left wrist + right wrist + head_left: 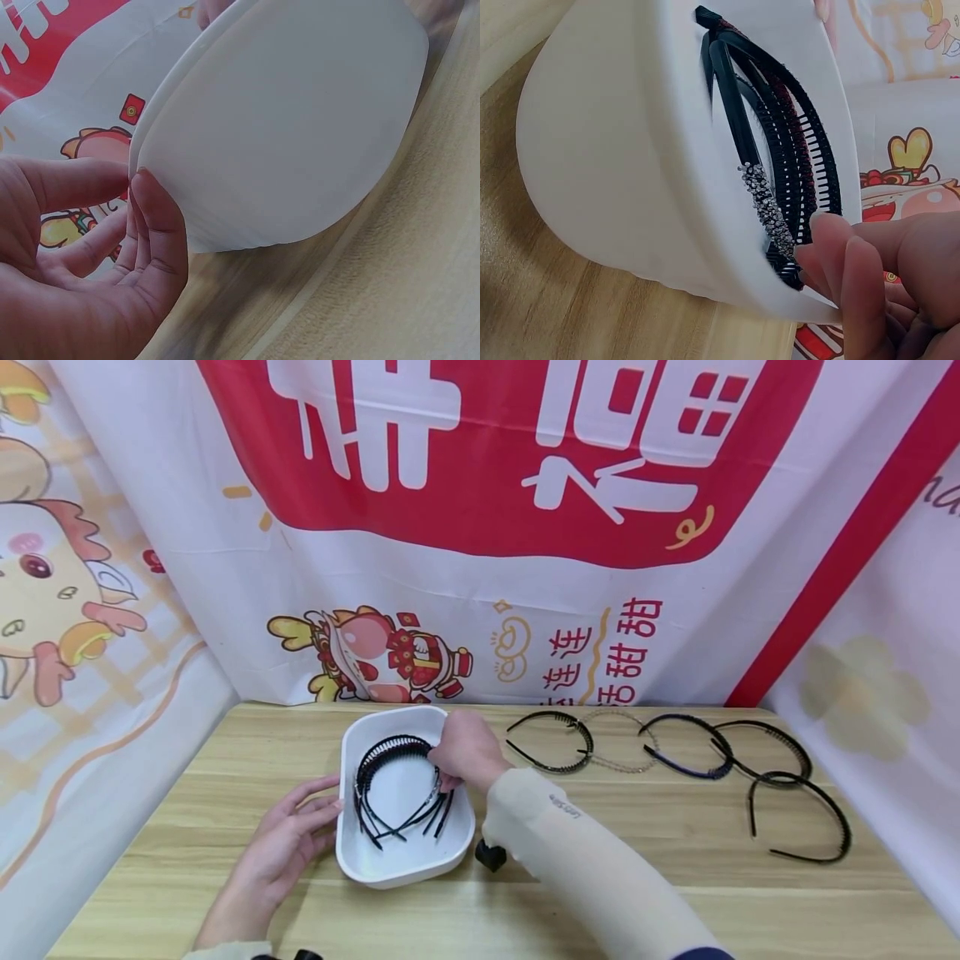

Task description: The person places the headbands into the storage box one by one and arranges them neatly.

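A white plastic tub (pixel 405 878) stands on the table with several black toothed headbands (pixel 367 768) lying inside it. My left hand (pixel 294 833) is at the tub's left side, and in the left wrist view its thumb and fingertips pinch the rim. Over the tub's right wall reaches my right hand (pixel 468 752). Its fingertips pinch a black headband with a silver rhinestone section (pixel 766 210), among the other bands in the tub. The right wrist view also shows a dark red strip on one of those bands.
Right of the tub lie a black headband (pixel 590 745), a clear beaded headband (pixel 611 713), a dark blue headband (pixel 701 723) and two more black ones, some overlapping. A small black block (pixel 491 855) shows beside the right sleeve. Printed cloth (pixel 480 585) hangs behind the wooden table (pixel 600 885).
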A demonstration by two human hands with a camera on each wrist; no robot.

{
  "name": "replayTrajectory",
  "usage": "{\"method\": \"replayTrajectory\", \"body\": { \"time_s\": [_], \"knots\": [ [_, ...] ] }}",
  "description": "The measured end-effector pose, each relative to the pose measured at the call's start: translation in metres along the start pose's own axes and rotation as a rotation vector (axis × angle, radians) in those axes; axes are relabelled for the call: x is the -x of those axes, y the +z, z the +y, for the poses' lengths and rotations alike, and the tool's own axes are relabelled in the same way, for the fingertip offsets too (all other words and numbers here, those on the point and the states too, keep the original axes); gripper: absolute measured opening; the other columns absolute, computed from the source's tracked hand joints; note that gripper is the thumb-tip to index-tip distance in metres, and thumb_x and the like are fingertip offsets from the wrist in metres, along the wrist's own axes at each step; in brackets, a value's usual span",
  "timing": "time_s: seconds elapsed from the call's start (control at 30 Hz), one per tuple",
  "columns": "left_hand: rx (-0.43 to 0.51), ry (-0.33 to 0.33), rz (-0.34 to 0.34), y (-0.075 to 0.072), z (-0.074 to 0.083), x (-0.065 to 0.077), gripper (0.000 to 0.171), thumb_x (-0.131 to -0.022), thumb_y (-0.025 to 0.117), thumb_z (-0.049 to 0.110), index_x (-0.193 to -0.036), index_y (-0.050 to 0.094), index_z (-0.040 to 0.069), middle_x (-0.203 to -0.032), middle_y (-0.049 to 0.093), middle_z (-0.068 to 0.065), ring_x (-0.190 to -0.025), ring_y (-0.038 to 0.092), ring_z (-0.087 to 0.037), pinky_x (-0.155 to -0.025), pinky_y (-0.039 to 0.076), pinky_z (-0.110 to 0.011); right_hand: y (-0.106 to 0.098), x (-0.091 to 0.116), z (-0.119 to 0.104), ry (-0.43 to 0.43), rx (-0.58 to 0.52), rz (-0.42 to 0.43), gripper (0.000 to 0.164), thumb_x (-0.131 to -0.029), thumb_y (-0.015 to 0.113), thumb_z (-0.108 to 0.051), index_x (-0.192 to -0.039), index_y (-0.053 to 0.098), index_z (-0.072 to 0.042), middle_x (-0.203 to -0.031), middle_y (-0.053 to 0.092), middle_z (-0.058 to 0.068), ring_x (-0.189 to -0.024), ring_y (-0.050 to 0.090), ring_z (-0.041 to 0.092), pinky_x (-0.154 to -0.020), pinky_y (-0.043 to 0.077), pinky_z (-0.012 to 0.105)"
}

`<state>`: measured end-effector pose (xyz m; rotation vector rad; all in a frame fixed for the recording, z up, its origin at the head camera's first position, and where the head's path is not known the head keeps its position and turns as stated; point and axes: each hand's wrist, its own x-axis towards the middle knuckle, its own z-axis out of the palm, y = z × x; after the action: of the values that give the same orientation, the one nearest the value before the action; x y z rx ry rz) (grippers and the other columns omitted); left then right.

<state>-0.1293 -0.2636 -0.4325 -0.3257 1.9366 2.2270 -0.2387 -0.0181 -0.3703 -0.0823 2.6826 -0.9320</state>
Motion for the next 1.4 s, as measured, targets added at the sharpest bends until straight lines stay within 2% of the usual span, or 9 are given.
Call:
{"method": "replayTrajectory", "body": {
  "time_s": [0.17,0.37,0.7,0.83,0.9,0.97,1.03,1.2,1.4],
  "knots": [
    [0.005,0.003,0.003,0.0,0.001,0.001,0.034,-0.105,0.064,0.005,-0.13,0.064,0.029,-0.111,0.078,0.009,-0.104,0.074,-0.01,-0.091,0.062,-0.029,0.002,0.001,-0.002,-0.024,0.061,0.01,0.023,-0.095,0.075,-0.007,-0.112,0.072,0.009,-0.05,0.067,0.005,-0.056,0.077,0.024,-0.038,0.051,0.023],
    [0.001,-0.001,0.004,0.0,0.001,0.001,0.035,-0.105,0.065,0.006,-0.132,0.064,0.027,-0.111,0.078,0.008,-0.104,0.074,-0.01,-0.092,0.062,-0.03,0.002,0.003,-0.002,-0.035,0.073,0.021,0.034,-0.095,0.075,-0.007,-0.124,0.07,0.008,-0.053,0.068,0.007,-0.055,0.076,0.024,-0.039,0.052,0.023],
    [-0.011,-0.01,0.003,0.0,0.002,0.001,0.04,-0.104,0.066,0.007,-0.139,0.06,0.024,-0.113,0.077,0.008,-0.106,0.073,-0.011,-0.093,0.062,-0.03,0.003,0.005,-0.001,-0.054,0.068,0.04,0.031,-0.095,0.075,-0.006,-0.122,0.071,0.009,-0.052,0.067,0.006,-0.055,0.076,0.023,-0.041,0.054,0.024],
    [-0.017,-0.007,0.008,0.001,0.003,0.002,0.041,-0.103,0.067,0.008,-0.141,0.06,0.023,-0.114,0.078,0.008,-0.106,0.073,-0.011,-0.093,0.062,-0.03,0.003,0.006,0.001,-0.064,0.051,0.041,0.017,-0.095,0.076,-0.007,-0.106,0.075,0.005,-0.054,0.068,0.006,-0.055,0.076,0.023,-0.041,0.054,0.023],
    [-0.019,-0.008,0.011,0.001,0.004,0.002,0.04,-0.103,0.067,0.009,-0.14,0.06,0.023,-0.114,0.078,0.008,-0.106,0.073,-0.011,-0.094,0.062,-0.03,0.003,0.006,0.002,-0.07,0.033,0.035,0.011,-0.095,0.076,-0.008,-0.089,0.075,0.001,-0.054,0.069,0.006,-0.055,0.076,0.023,-0.041,0.053,0.023],
    [-0.02,-0.007,0.01,0.001,0.003,0.002,0.04,-0.103,0.067,0.009,-0.14,0.06,0.023,-0.113,0.077,0.008,-0.105,0.073,-0.01,-0.093,0.062,-0.03,0.002,0.006,0.004,-0.077,0.012,0.028,0.022,-0.095,0.077,-0.008,-0.075,0.072,-0.004,-0.053,0.069,0.006,-0.055,0.076,0.022,-0.041,0.052,0.022],
    [-0.021,-0.008,0.011,0.001,0.003,0.002,0.04,-0.103,0.067,0.008,-0.14,0.06,0.023,-0.113,0.077,0.008,-0.105,0.073,-0.011,-0.093,0.062,-0.03,0.002,0.005,0.006,-0.086,-0.012,0.024,0.027,-0.095,0.076,-0.008,-0.07,0.07,-0.007,-0.054,0.07,0.006,-0.053,0.075,0.021,-0.042,0.053,0.021],
    [-0.016,-0.012,0.006,0.0,0.002,0.001,0.039,-0.104,0.066,0.007,-0.139,0.061,0.024,-0.113,0.077,0.008,-0.105,0.073,-0.011,-0.092,0.062,-0.029,0.002,0.004,0.011,-0.102,-0.123,0.005,0.019,-0.095,0.077,-0.007,-0.077,0.073,-0.007,-0.059,0.072,0.009,-0.053,0.074,0.02,-0.05,0.06,0.026],
    [-0.009,-0.003,0.004,0.0,0.002,0.002,0.037,-0.104,0.066,0.008,-0.135,0.063,0.028,-0.113,0.078,0.009,-0.106,0.074,-0.011,-0.093,0.062,-0.029,0.0,0.007,0.018,-0.126,-0.318,-0.015,0.007,-0.094,0.078,-0.004,-0.088,0.077,-0.005,-0.07,0.076,0.012,-0.056,0.074,0.02,-0.057,0.065,0.032]
  ]
}}
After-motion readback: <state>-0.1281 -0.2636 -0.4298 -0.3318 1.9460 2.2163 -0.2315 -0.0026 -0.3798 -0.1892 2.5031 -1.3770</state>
